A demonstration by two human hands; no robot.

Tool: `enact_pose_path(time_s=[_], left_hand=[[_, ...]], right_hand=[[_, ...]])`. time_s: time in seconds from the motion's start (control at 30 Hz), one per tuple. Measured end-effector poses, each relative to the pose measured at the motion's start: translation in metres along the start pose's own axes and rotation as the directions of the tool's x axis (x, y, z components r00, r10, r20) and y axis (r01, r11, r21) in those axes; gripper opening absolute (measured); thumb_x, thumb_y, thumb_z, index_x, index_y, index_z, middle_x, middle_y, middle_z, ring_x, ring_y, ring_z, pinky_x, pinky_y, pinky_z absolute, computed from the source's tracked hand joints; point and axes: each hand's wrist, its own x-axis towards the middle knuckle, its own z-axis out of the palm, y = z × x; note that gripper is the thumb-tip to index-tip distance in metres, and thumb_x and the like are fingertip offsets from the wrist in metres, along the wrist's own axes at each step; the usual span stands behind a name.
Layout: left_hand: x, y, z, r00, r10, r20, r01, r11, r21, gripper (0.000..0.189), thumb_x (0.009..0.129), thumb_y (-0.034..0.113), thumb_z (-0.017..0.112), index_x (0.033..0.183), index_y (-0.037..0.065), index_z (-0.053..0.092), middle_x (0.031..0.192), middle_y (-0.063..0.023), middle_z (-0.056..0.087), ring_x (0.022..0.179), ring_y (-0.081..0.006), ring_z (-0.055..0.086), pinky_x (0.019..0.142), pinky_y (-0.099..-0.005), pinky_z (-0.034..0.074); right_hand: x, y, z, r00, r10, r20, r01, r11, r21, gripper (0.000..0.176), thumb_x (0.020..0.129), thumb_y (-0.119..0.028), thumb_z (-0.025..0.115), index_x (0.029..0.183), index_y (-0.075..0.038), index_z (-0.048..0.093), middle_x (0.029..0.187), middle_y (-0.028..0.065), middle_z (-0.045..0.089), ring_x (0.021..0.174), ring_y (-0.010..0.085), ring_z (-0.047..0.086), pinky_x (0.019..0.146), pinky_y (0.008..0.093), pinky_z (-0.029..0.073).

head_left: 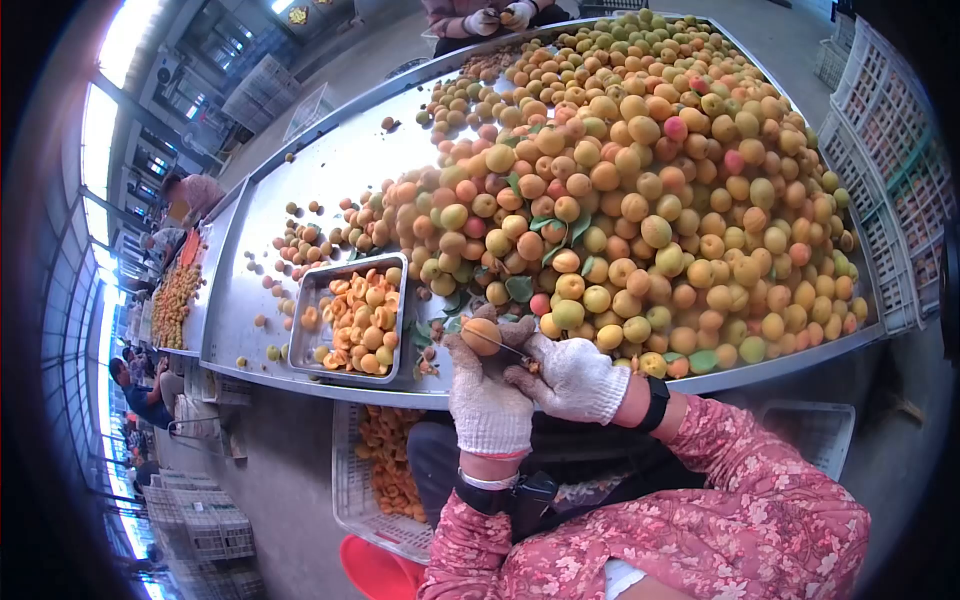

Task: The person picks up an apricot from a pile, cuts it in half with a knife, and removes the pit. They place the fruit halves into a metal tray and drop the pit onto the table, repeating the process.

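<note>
My left hand [485,405], in a white glove with brown-stained fingertips, is closed around a whole orange apricot [481,338] above the table's front edge. Close beside it my right hand [580,375], gloved the same way, grips a thin metal tool [510,350]. The tool's slender end lies against the apricot; its exact shape is too small to make out. To the left of my hands stands a metal tray [402,300] with halved and opened apricots [360,325] in it. A large heap of whole apricots [640,200] spreads beyond my hands.
The metal table [340,165] has a raised rim. Below it sits a plastic crate [347,480] of apricot halves, with a red basin [375,570] nearby. Stacked crates [880,170] stand at right. A person with gloved hands [500,18] works across the table; others sit at left.
</note>
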Motion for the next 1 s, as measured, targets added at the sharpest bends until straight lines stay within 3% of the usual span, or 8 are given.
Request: enact_pose_path(time_s=[0.1,0.27,0.43,0.5,0.7,0.83,0.9,1.0], left_hand=[[0.003,0.002,0.006,1.000,0.011,0.003,-0.011,0.999,-0.049,0.060,0.096,0.053,0.041,0.128,0.002,0.043,0.115,-0.0166,0.059,0.109,-0.0307,0.056,0.097,-0.0434,0.046],[0.007,0.003,-0.003,0.976,0.215,0.021,-0.202,0.872,0.446,0.054,0.097,0.045,0.046,0.128,0.000,0.044,0.110,-0.0160,0.061,0.105,-0.0246,0.058,0.094,-0.0371,0.045],[0.003,0.005,0.004,0.997,0.067,0.030,-0.072,0.976,0.204,0.055,0.097,0.046,0.046,0.126,-0.001,0.045,0.111,-0.0170,0.061,0.105,-0.0244,0.058,0.093,-0.0362,0.045],[0.001,0.003,0.014,0.998,-0.066,-0.003,0.066,0.996,-0.065,0.056,0.097,0.049,0.042,0.122,0.000,0.046,0.111,-0.0171,0.061,0.104,-0.0244,0.058,0.093,-0.0358,0.045],[0.007,-0.015,-0.006,0.993,-0.056,-0.100,0.061,0.997,0.048,0.050,0.098,0.048,0.039,0.123,0.004,0.048,0.110,-0.0129,0.062,0.100,-0.0216,0.061,0.090,-0.0337,0.049],[0.013,-0.007,-0.007,0.998,0.047,0.041,-0.052,0.990,0.133,0.042,0.099,0.041,0.043,0.118,0.004,0.048,0.106,-0.0140,0.065,0.100,-0.0221,0.061,0.084,-0.0311,0.051],[0.010,-0.004,-0.007,1.000,-0.009,0.024,0.007,0.995,0.098,0.031,0.099,0.024,0.048,0.122,0.004,0.044,0.108,-0.0161,0.062,0.111,-0.0252,0.057,0.094,-0.0345,0.047],[0.008,-0.005,-0.006,0.998,0.013,0.062,-0.019,0.996,0.092,0.032,0.099,0.023,0.048,0.124,0.004,0.042,0.109,-0.0163,0.061,0.112,-0.0261,0.056,0.096,-0.0350,0.046]], right_hand=[[0.005,-0.001,0.000,1.000,0.025,0.009,-0.025,1.000,-0.002,0.040,0.091,-0.037,0.056,0.110,-0.002,0.053,0.078,0.0198,0.064,0.067,0.0376,0.064,0.056,0.0444,0.052],[0.002,0.007,0.007,0.998,0.057,0.040,-0.061,0.994,0.094,0.038,0.093,-0.037,0.054,0.111,-0.003,0.053,0.073,0.0199,0.063,0.066,0.0374,0.064,0.056,0.0451,0.051],[0.004,-0.003,-0.003,0.998,0.055,0.040,-0.056,0.998,0.026,0.037,0.092,-0.032,0.056,0.116,-0.003,0.052,0.078,0.0215,0.064,0.070,0.0390,0.064,0.058,0.0452,0.051],[0.004,-0.006,-0.005,0.992,0.112,0.063,-0.109,0.992,-0.057,0.038,0.092,-0.032,0.056,0.116,-0.003,0.052,0.078,0.0210,0.064,0.069,0.0395,0.064,0.058,0.0457,0.051],[0.000,-0.002,-0.008,0.985,0.135,0.111,-0.147,0.983,0.107,0.030,0.090,-0.026,0.059,0.107,-0.001,0.058,0.086,0.0223,0.066,0.077,0.0385,0.066,0.064,0.0447,0.052],[0.006,-0.008,-0.016,0.963,0.213,0.166,-0.232,0.967,0.109,0.022,0.091,-0.019,0.056,0.100,0.000,0.058,0.084,0.0213,0.065,0.081,0.0369,0.065,0.069,0.0402,0.049],[0.008,-0.019,-0.022,0.970,0.186,0.157,-0.204,0.973,0.104,0.022,0.092,-0.019,0.055,0.100,0.002,0.058,0.083,0.0223,0.065,0.081,0.0377,0.065,0.068,0.0406,0.049],[0.007,-0.017,-0.017,0.970,0.196,0.145,-0.215,0.968,0.130,0.023,0.092,-0.019,0.056,0.101,0.003,0.057,0.083,0.0229,0.065,0.080,0.0383,0.064,0.067,0.0401,0.049]])
